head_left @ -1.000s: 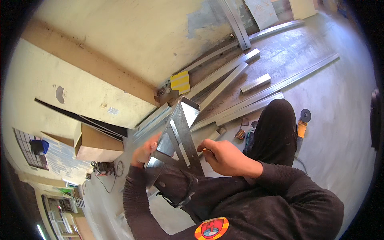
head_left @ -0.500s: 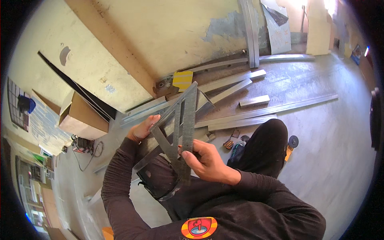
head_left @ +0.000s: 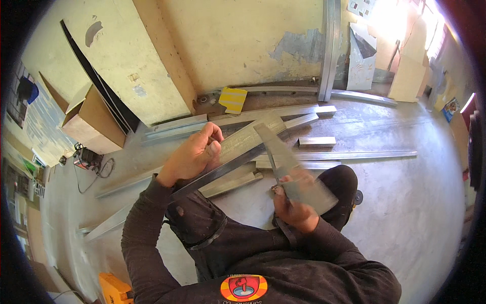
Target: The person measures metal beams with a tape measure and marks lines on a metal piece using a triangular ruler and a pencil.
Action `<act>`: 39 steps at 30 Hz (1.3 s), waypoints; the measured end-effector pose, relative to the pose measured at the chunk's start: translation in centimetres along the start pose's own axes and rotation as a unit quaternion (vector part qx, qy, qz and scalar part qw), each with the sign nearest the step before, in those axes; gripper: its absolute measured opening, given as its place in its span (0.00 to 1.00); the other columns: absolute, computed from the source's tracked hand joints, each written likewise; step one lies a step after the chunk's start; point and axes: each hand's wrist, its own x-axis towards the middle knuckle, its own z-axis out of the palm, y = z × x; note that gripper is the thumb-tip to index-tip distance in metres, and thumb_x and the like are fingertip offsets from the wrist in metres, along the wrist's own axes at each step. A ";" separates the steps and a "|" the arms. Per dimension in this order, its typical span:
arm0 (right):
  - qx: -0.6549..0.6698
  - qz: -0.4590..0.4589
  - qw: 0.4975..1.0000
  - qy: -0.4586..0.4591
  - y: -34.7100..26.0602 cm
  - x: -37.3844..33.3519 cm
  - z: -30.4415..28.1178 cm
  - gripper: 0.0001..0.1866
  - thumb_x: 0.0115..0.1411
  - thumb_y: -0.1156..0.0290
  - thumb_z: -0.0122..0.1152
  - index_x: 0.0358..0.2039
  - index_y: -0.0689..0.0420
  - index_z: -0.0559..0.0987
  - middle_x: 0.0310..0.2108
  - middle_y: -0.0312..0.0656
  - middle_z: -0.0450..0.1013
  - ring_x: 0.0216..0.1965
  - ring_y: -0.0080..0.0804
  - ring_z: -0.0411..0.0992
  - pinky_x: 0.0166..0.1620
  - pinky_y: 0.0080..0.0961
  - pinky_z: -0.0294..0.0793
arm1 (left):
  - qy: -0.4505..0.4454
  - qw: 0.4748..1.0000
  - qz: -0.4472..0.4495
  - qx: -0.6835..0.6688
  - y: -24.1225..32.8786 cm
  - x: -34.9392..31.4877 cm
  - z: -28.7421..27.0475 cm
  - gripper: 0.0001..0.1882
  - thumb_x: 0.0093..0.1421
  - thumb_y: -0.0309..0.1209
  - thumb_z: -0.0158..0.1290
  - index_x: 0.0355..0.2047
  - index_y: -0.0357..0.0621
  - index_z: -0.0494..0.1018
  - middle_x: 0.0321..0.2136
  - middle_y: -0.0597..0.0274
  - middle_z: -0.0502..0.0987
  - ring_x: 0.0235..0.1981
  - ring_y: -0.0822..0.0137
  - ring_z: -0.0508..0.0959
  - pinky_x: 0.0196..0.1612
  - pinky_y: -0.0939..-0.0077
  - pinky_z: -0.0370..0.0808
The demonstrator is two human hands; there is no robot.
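A wide grey metal tube (head_left: 248,139) lies slanted across my raised left thigh, its far end up and to the right. My left hand (head_left: 190,154) is closed at its upper edge, with thumb and forefinger curled over that edge; the other fingers are mostly hidden. My right hand (head_left: 296,210) grips a metal triangular square (head_left: 309,185), smeared by motion. It is tilted, one corner near the tube's far end and its body over my right knee. Whether the square touches the tube, I cannot tell.
Several metal profiles (head_left: 354,155) lie on the floor ahead, and one upright (head_left: 330,50) leans on the wall. A yellow sheet (head_left: 233,100) lies by the wall. Left stand a cardboard box (head_left: 93,124) and a cabled machine (head_left: 88,158). An orange case (head_left: 114,288) is near, lower left.
The square has come off the tube and swung right with my right hand, turning as it moves. My left hand has shifted up and right along the tube. My view has turned slightly.
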 end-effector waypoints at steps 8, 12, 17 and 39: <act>0.051 -0.098 0.993 -0.030 -0.4 -0.8 3.7 0.22 0.43 0.85 0.66 0.43 0.66 0.81 0.34 0.41 0.67 0.24 0.29 0.69 0.25 0.24 0.70 | 0.013 0.978 0.054 -0.201 4.7 -1.7 3.0 0.67 0.32 0.77 0.60 0.62 0.37 0.55 0.56 0.53 0.63 0.57 0.63 0.64 0.62 0.69 0.57; 0.061 -0.117 0.991 -0.039 -0.9 -1.2 5.1 0.28 0.36 0.87 0.67 0.44 0.66 0.80 0.35 0.42 0.65 0.24 0.29 0.68 0.27 0.26 0.71 | 0.009 0.983 0.080 -0.164 4.1 -2.5 1.9 0.44 0.47 0.49 0.67 0.56 0.34 0.62 0.57 0.54 0.63 0.56 0.63 0.65 0.61 0.68 0.60; 0.025 -0.098 0.994 -0.042 0.2 -1.5 5.6 0.19 0.46 0.82 0.70 0.41 0.61 0.82 0.35 0.39 0.68 0.25 0.26 0.68 0.29 0.26 0.70 | 0.048 0.995 0.056 -0.064 4.4 -1.4 2.0 0.22 0.53 0.33 0.62 0.44 0.35 0.69 0.56 0.51 0.67 0.49 0.61 0.71 0.54 0.69 0.66; 0.229 0.265 0.936 0.035 3.8 -2.3 8.3 0.12 0.52 0.74 0.70 0.33 0.62 0.76 0.32 0.45 0.68 0.30 0.33 0.69 0.33 0.23 0.70 | -0.075 0.984 0.079 0.138 1.4 0.0 -0.5 0.42 0.53 0.44 0.64 0.61 0.37 0.57 0.38 0.45 0.77 0.38 0.52 0.79 0.42 0.63 0.73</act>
